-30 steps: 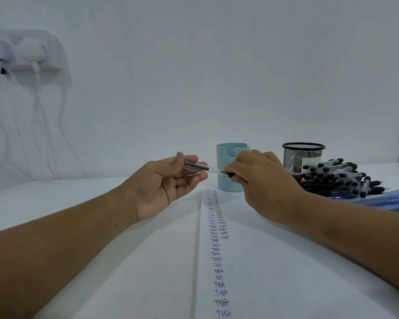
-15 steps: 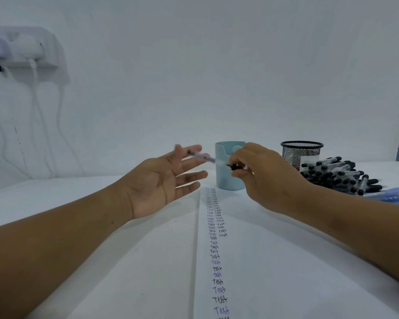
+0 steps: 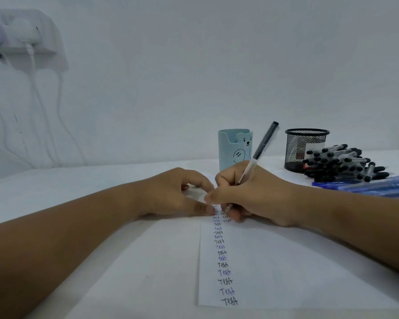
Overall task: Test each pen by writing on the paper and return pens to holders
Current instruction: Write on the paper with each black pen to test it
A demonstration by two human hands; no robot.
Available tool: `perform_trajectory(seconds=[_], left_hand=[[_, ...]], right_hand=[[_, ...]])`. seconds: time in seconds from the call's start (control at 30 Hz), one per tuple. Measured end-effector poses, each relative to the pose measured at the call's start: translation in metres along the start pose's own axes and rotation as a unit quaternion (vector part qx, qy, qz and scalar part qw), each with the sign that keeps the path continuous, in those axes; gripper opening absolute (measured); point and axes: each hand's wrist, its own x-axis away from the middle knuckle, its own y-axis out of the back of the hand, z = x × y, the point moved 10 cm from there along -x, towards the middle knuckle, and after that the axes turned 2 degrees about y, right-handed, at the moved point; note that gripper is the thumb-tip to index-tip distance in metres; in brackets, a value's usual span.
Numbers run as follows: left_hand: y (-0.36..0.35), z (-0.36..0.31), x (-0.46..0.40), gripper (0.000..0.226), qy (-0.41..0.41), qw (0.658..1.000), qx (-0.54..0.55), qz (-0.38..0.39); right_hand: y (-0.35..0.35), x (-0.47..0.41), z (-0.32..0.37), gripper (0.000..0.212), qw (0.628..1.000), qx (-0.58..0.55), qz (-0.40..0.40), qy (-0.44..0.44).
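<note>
My right hand [image 3: 251,196] grips a clear pen with a black cap end [image 3: 263,143] in a writing hold. Its tip touches the white paper [image 3: 274,272] near the top of a column of written "Test" words [image 3: 224,263]. At the paper's left edge my left hand [image 3: 171,194] rests, thumb and fingertips pressing the sheet down. Behind the hands stand a light blue bear holder [image 3: 230,148] and a black mesh holder [image 3: 297,146].
A pile of black-capped pens [image 3: 341,162] lies right of the mesh holder, with several blue pens [image 3: 366,185] in front of it. A wall socket with white cables [image 3: 25,35] hangs at the upper left. The white table [image 3: 78,192] meets the wall behind.
My left hand let go of the pen and dropped to the paper's edge. My right hand took the pen, turned it upright and brought its tip down onto the paper.
</note>
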Motion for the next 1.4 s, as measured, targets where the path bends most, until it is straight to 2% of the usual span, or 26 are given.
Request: perform_trajectory(seconds=[0.2,0.3,0.47,0.63,1.07,1.4], left_hand=[[-0.002,0.005,0.000,0.047,0.010,1.000,0.010,0.001],[-0.002,0.004,-0.001,0.047,0.005,1.000,0.016,0.004],[-0.004,0.003,-0.001,0.047,0.002,1.000,0.026,0.010],[-0.004,-0.003,0.002,0.035,-0.017,0.997,0.072,0.025],[-0.004,-0.005,0.002,0.034,-0.019,0.997,0.067,0.019],[-0.004,-0.006,0.003,0.026,-0.012,0.997,0.070,0.021]], right_hand=[[0.002,0.002,0.011,0.048,0.993,0.102,-0.033,0.055],[0.002,0.002,0.010,0.040,0.987,0.147,-0.035,0.049],[0.001,0.001,0.003,0.034,0.988,0.147,-0.018,0.032],[-0.001,-0.001,0.001,0.036,0.989,0.144,-0.005,0.031],[0.000,-0.001,0.001,0.035,0.992,0.124,-0.009,0.033],[-0.003,0.000,0.003,0.038,0.985,0.167,0.010,0.040]])
